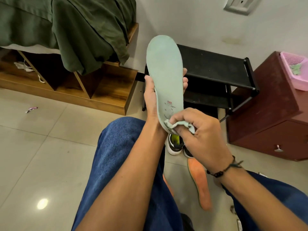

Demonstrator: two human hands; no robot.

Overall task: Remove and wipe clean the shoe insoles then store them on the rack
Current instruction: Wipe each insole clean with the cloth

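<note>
My left hand (150,95) grips a pale green insole (164,67) from behind, holding it upright with the toe end pointing up. My right hand (200,130) pinches a small pale cloth (180,125) and presses it against the insole's heel end. An orange insole (200,182) lies on the floor between my knees. Part of another orange insole (168,184) shows beside my left leg. Two black and white shoes (175,145) stand on the floor below my hands. The black shoe rack (215,67) stands against the wall behind the insole.
A wooden bed frame (106,90) with a dark green sheet (80,30) is at the left. A dark red cabinet (273,114) at the right carries a pink basket (295,70). A scrap of wrapper (31,109) lies on the tiled floor.
</note>
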